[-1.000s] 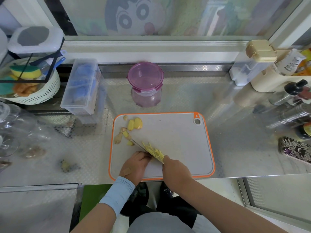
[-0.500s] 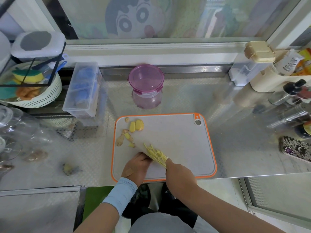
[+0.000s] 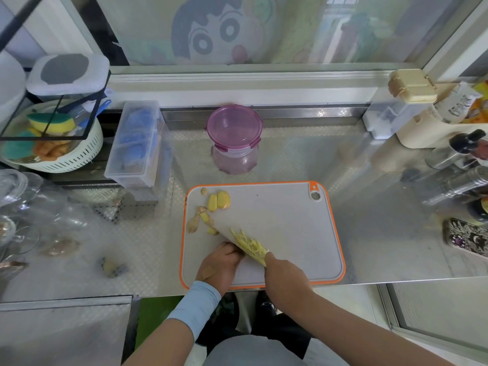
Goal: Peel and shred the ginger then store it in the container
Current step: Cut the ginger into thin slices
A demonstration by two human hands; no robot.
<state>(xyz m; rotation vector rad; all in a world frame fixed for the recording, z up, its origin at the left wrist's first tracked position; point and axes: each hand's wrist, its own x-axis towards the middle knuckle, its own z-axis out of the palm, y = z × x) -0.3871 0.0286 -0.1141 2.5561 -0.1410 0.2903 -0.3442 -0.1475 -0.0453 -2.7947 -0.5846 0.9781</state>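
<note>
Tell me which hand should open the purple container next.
Left. The right hand grips the knife, whose blade carries ginger shreds. The left hand sits curled beside the blade, so it probably frees more easily to reach the lidded container.

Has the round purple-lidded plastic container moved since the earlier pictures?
No. The purple-lidded container stays just behind the far edge of the orange-rimmed grey cutting board.

The container (image 3: 234,138) stands behind the cutting board (image 3: 290,220) bearing ginger pieces (image 3: 219,200).
</note>
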